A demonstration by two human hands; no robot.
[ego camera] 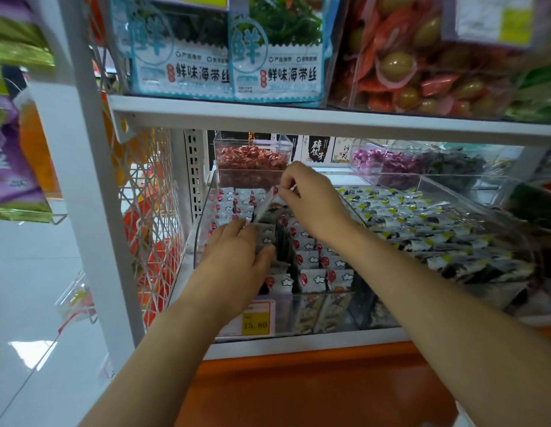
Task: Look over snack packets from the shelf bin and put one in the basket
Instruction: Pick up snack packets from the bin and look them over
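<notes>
Snack packets (311, 280) in shelf bin (197, 238)

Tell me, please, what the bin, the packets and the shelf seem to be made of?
The bin looks like clear hard plastic, glossy: its contents show through its walls. The packets seem thin printed plastic film, slightly shiny, with zigzag sealed edges. The shelf is likely white painted metal, smooth and matte, though that is a guess.

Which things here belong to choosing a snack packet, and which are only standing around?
For the job: right hand pinching a lifted packet; left hand in the clear bin of cloud-print packets. Basket not in view.
Only around: kelp bags; yellow-marked packets; price tag; box of red sweets.
</notes>
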